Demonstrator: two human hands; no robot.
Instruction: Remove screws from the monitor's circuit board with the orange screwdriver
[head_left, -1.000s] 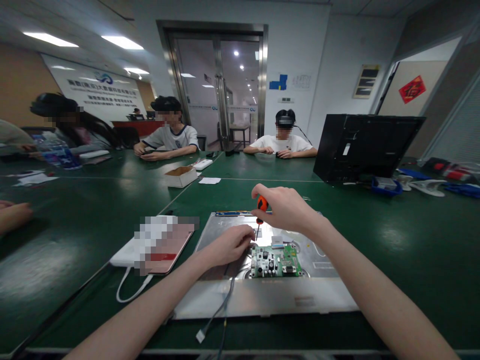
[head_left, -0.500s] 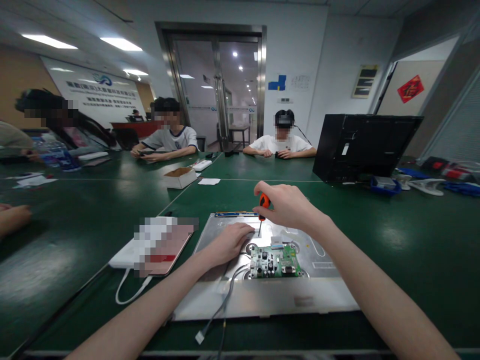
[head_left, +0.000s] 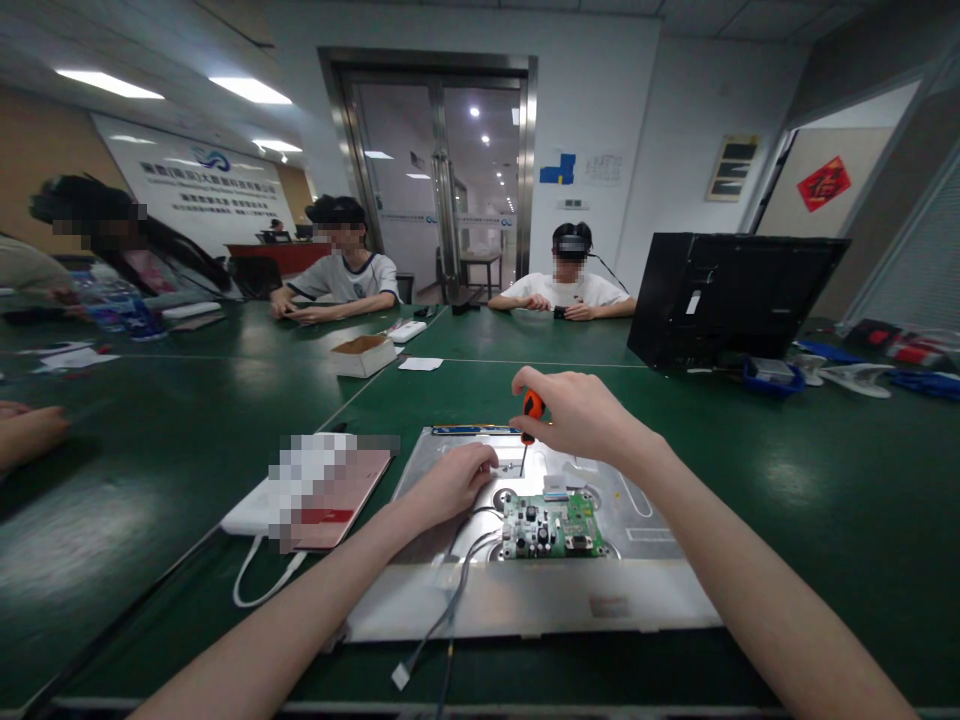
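Observation:
My right hand (head_left: 574,408) is closed around the orange-and-black handle of a screwdriver (head_left: 533,405). The shaft points down, and its tip meets a bare metal panel (head_left: 420,600), the back of a display, lying flat on the table. To the left, my left hand (head_left: 459,480) rests on the same panel, its fingers bent with a gap to the thumb and no object visible in them. Tiny bits (head_left: 510,467), too small to name, lie between its fingertips and the screwdriver tip. A green circuit board (head_left: 553,525) sits mid-panel, and loose dark cables (head_left: 457,590) run off the near edge.
Left of the panel are a white device (head_left: 251,512) with a cable and a pink phone (head_left: 352,500). Beyond stand a small open box (head_left: 363,356) and a black monitor (head_left: 727,300). Several people sit around the green table (head_left: 787,480); one person's hand (head_left: 34,430) shows at left.
My left hand has drawn back slightly to the left and its fingers have curled, uncovering the tiny bits on the panel. The screwdriver stays in my right hand at nearly the same spot.

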